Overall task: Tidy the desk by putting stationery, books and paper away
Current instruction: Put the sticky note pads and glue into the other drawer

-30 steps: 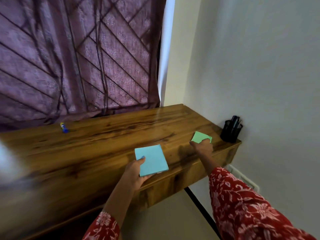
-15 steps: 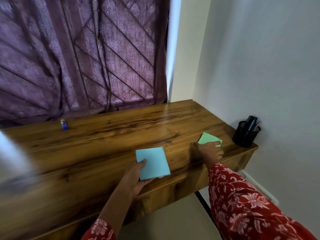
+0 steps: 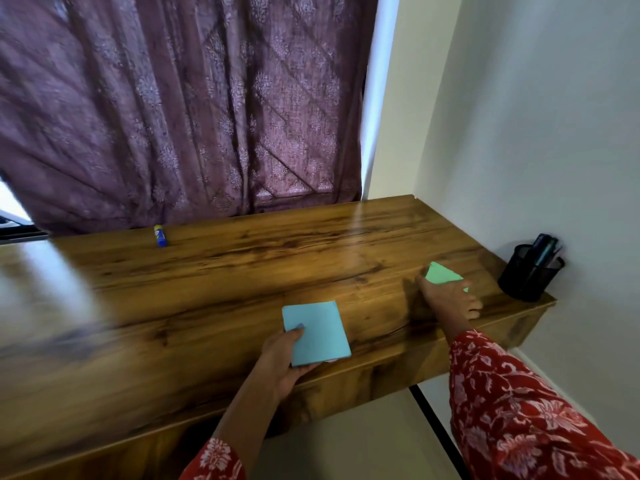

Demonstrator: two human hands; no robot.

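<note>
A: From the head view, how many pads are out?

B: Two. One blue pad [image 3: 316, 333] near the front edge of the worktop [image 3: 242, 271], and one green pad [image 3: 441, 273] further right, toward the wall.

A: And the hands?

B: Two as well. The left hand [image 3: 282, 356] holds the blue pad: thumb curled over its near left corner, fingers underneath, so its grip is pinched on that pad. The pad sits over the worktop's front edge, tilted slightly; I cannot tell whether it touches the wood.

A: The right one?

B: The right hand [image 3: 450, 297] lies over the near edge of the green pad. The thumb points left beside the pad's corner and the fingers curl toward the right, at the pad's near side. It covers part of the pad, so whether the grip has closed round it I cannot tell.

A: Anything else on the worktop?

B: One glue stick [image 3: 160, 235], blue with a yellow cap, upright at the back near the curtain [image 3: 180, 109], well apart from both pads. One black mesh pen cup [image 3: 530, 273] at the right end against the wall, near the green pad but not touching it. Dark pens stand in it; the count is unclear.

A: Sleeves?

B: Both arms wear red sleeves with a white flower print.
</note>
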